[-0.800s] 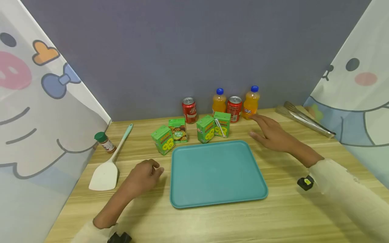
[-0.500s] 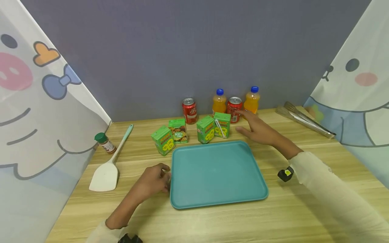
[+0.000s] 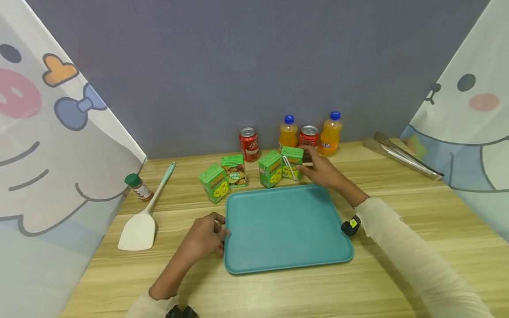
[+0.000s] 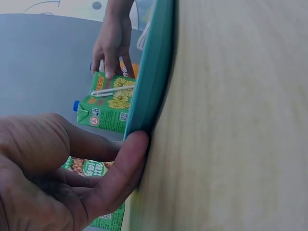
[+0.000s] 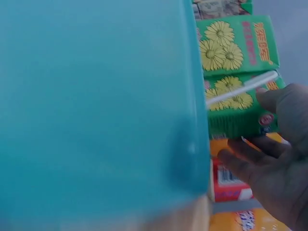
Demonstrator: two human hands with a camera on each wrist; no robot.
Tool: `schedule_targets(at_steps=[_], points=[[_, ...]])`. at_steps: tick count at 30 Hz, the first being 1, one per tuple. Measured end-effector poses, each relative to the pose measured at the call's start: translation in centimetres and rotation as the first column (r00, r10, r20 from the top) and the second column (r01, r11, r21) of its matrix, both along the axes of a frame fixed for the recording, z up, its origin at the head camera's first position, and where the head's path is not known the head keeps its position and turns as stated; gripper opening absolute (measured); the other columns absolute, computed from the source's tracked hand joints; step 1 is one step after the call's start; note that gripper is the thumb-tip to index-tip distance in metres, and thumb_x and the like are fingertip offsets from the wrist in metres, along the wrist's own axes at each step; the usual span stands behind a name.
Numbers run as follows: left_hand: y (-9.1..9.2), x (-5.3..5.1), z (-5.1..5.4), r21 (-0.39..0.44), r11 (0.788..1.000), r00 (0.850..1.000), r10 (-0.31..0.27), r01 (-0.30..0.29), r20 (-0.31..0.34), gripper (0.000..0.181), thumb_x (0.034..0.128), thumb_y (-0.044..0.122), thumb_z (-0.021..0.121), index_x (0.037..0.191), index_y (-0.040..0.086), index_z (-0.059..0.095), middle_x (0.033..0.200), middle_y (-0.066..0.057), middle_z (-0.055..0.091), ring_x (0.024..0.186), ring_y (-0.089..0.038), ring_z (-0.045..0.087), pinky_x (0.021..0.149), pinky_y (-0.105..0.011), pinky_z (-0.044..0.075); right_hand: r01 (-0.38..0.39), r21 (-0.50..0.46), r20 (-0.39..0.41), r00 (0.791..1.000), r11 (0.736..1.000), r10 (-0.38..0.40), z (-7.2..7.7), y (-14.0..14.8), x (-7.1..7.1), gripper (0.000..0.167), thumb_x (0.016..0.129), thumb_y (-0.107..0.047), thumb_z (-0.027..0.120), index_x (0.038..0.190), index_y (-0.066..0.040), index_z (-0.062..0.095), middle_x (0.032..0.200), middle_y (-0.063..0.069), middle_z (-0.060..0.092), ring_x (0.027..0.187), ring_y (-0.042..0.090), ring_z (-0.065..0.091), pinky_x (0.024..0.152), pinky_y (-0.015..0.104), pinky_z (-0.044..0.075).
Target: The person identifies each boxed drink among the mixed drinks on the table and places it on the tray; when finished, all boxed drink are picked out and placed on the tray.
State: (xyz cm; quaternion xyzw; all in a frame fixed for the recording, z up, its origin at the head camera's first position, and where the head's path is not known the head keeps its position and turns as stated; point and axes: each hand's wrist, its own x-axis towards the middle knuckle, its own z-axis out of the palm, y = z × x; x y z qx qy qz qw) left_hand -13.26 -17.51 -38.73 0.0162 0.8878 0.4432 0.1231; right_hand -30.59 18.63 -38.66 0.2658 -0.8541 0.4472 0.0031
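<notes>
My left hand (image 3: 204, 234) is at the left edge of the teal tray (image 3: 286, 229), which lies flat on the table. Thumb and fingers pinch its rim, as the left wrist view shows. Behind the tray, my right hand (image 3: 324, 170) reaches the rightmost green drink carton (image 3: 292, 163), which has a white straw on its front. In the right wrist view the thumb lies on the carton's face and the fingers curl along its side. Left of it stands another green carton (image 3: 271, 169). Two more, a tilted-looking green carton (image 3: 214, 183) and a brown-fronted carton (image 3: 234, 170), stand further left.
Along the back stand a red can (image 3: 249, 144), a partly hidden red can (image 3: 308, 136) and two orange drink bottles (image 3: 288, 132). Metal tongs (image 3: 401, 157) lie at the right. A white spatula (image 3: 138, 230) and a green-capped spice jar (image 3: 139, 187) lie at the left.
My right hand has moved left from near the right orange bottle to the carton with the straw and taken hold. My left hand has moved right and taken the tray's rim.
</notes>
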Motion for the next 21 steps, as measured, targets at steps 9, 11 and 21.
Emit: schedule_targets(at_steps=[9,11,21], points=[[0.0,-0.1,-0.3,-0.043,0.999,0.999,-0.024,0.023,-0.034,0.033,0.0949,0.003,0.067,0.124,-0.007,0.056,0.074,-0.004,0.067,0.052,-0.019,0.067,0.051,-0.03,0.059,0.126,0.001,0.023,0.992,0.992,-0.126,0.3,-1.4,-0.1,0.054,0.1,-0.017,0.063,0.141,-0.005,0.029,0.133,0.027,0.054,0.12,0.042,0.057,0.097,0.054,0.054],[0.0,-0.1,-0.3,-0.045,0.999,0.999,-0.027,0.025,-0.035,0.032,0.0953,0.003,0.067,0.124,-0.006,0.056,0.074,-0.003,0.067,0.052,-0.018,0.067,0.051,-0.03,0.059,0.158,-0.006,0.032,0.987,0.987,-0.158,0.5,-1.6,0.0,0.054,0.1,-0.015,0.064,0.141,-0.002,0.032,0.134,0.027,0.054,0.119,0.043,0.057,0.098,0.054,0.053],[-0.2,-0.1,-0.6,-0.048,0.998,0.998,-0.033,0.031,-0.05,0.029,0.0953,0.003,0.067,0.121,-0.005,0.056,0.072,-0.003,0.066,0.051,-0.018,0.066,0.05,-0.03,0.057,0.217,-0.058,0.054,0.975,0.975,-0.214,2.8,-1.2,2.0,0.05,0.098,-0.017,0.068,0.14,-0.001,0.045,0.127,0.021,0.06,0.117,0.039,0.059,0.097,0.052,0.054]])
